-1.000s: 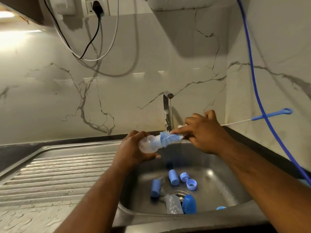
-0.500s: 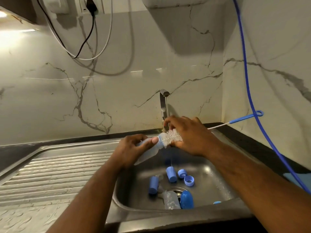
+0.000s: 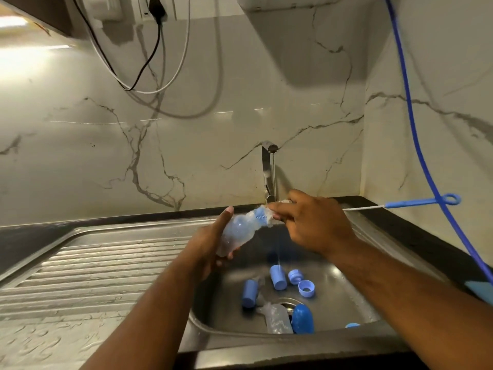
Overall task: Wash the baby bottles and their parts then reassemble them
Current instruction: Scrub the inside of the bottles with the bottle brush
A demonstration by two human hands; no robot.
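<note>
- Currently the stainless steel sink with its ribbed drainboard (image 3: 93, 265) frames the work. A thin stream of water falls into the basin from the slim metal tap (image 3: 268, 169) at the back edge.
- Over the basin, the left hand (image 3: 208, 249) has its fingers curled round the body of the clear plastic baby bottle (image 3: 236, 235), with the thumb laid up along its side.
- Just in front of the tap, the right hand (image 3: 317, 222) pinches the long bottle brush (image 3: 262, 216) close behind its blue-and-white bristles. The white wire stem and blue loop handle stick out to the right.
- The bottle is tilted, mouth up and towards the right, with the bristle head at its mouth. Blur hides how far in the head sits.
- This looks like the scrubbing of one bottle's inside. The next move calls for driving the brush straight down the neck and twisting it while the left hand holds the wet plastic firmly.
- Around the drain lie a second clear bottle (image 3: 277, 317), a blue dome cap (image 3: 302, 318), two blue cylinders (image 3: 277, 277) and a blue screw ring (image 3: 306, 288), probably still to be washed.
</note>
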